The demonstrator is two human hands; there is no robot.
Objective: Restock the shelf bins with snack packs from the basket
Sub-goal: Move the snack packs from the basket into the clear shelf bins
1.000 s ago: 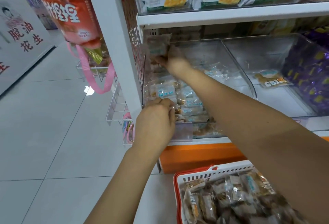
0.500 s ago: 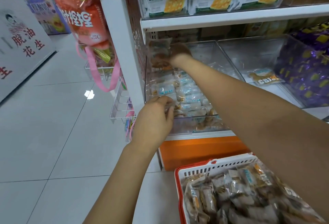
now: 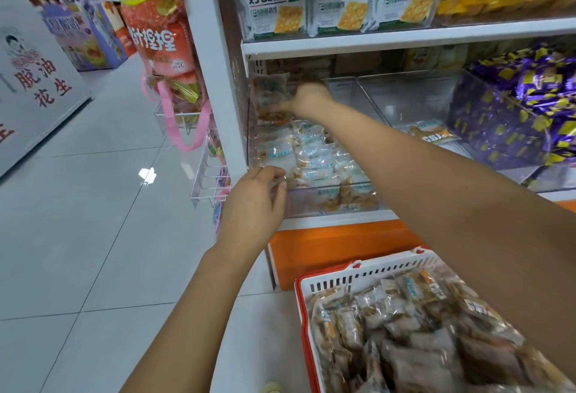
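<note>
Snack packs [image 3: 314,158] in small clear wrappers with pale blue labels lie in neat rows across the front and middle of the clear plastic shelf bin [image 3: 327,202]. Our right hand [image 3: 307,97] reaches over the back of that bin, fingers wrapped round a bunch of the same packs [image 3: 269,99], and holds them upright near the bin's rear left corner, above the rows. Our left hand [image 3: 252,202] sits at the bin's front left corner with its fingers curled. We cannot tell whether it pinches the rim, a pack, or nothing at all. Below and in front of the bin, the red-and-white slotted plastic basket [image 3: 358,271] is heaped with more snack packs. We therefore judge the job well short of done: this bin has room at the back, and the neighbouring clear bin [image 3: 411,99] just to its right holds only a single orange-labelled pack [image 3: 431,133].
</note>
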